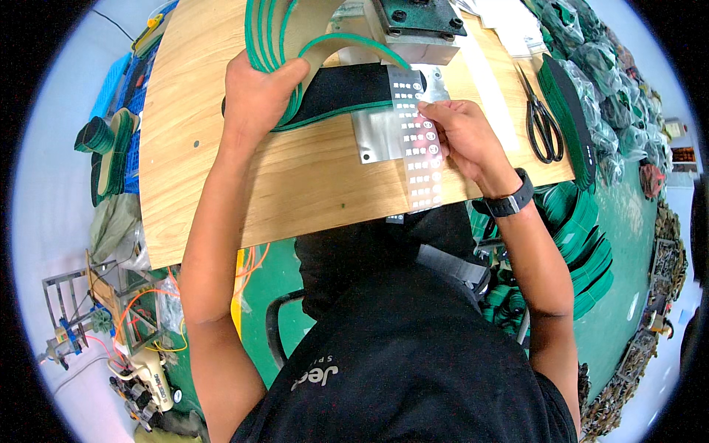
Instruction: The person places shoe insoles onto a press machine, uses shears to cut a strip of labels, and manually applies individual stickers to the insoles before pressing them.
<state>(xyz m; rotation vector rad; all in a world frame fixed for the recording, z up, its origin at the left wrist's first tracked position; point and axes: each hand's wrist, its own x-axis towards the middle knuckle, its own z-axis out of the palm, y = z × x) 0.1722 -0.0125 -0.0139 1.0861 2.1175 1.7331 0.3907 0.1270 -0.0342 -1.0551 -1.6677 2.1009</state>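
Note:
My left hand (pixel 258 96) is closed around several insoles (pixel 317 21), bent upward, with beige faces and green edges. Beneath them a black insole (pixel 340 87) with a green rim lies on its side across the table, its right end on a metal plate (pixel 380 140). Between thumb and fingers, my right hand (pixel 469 133) pinches a clear strip of white printed labels (pixel 423 159). The strip lies over the insole's right end and hangs down to the table's front edge. Behind this end stands a metal press block (pixel 425 40).
Black-handled scissors (pixel 543 125) lie on the wooden table (pixel 188 170) at right, beside a stack of black and green insoles (pixel 567 111). Bagged goods (pixel 602 81) pile up beyond. Green insole bundles (pixel 580 244) sit below the right edge; more insoles (pixel 114 155) stand at left.

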